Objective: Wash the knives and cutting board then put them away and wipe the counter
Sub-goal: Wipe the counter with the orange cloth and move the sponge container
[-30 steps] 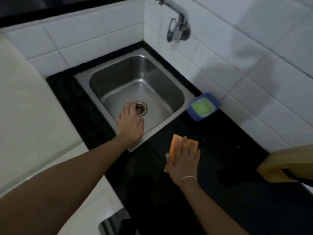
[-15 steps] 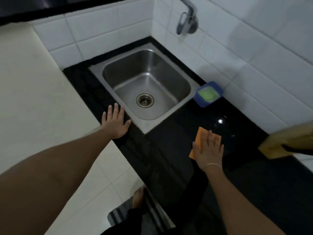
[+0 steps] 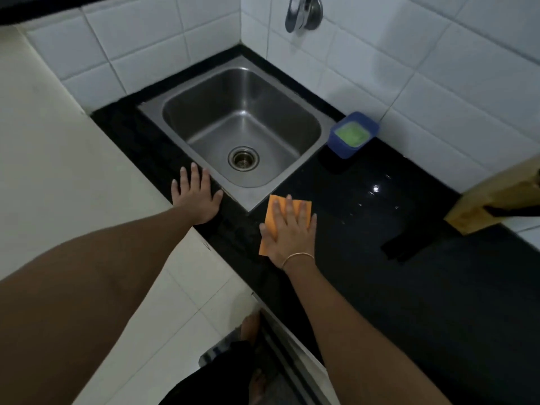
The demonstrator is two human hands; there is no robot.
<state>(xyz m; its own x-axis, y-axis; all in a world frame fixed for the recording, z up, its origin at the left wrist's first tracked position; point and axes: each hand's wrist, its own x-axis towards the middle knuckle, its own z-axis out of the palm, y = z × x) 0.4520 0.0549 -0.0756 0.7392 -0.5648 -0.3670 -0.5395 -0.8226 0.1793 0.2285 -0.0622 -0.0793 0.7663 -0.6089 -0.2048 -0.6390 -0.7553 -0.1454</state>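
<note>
Right hand [image 3: 292,232] presses orange cloth [image 3: 274,217] on counter [image 3: 380,287], fingers flat; left hand [image 3: 196,197] rests flat, fingers spread.

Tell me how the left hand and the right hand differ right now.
The left hand lies bare on the black counter by the sink; the right hand presses an orange cloth onto the counter. The right wrist wears a thin bangle; the left shows none. Both are flat with straight fingers.

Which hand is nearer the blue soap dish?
Right. The right hand presses the orange cloth on the counter, below-left of the blue soap dish. The left hand rests across the sink, farther off.
</note>
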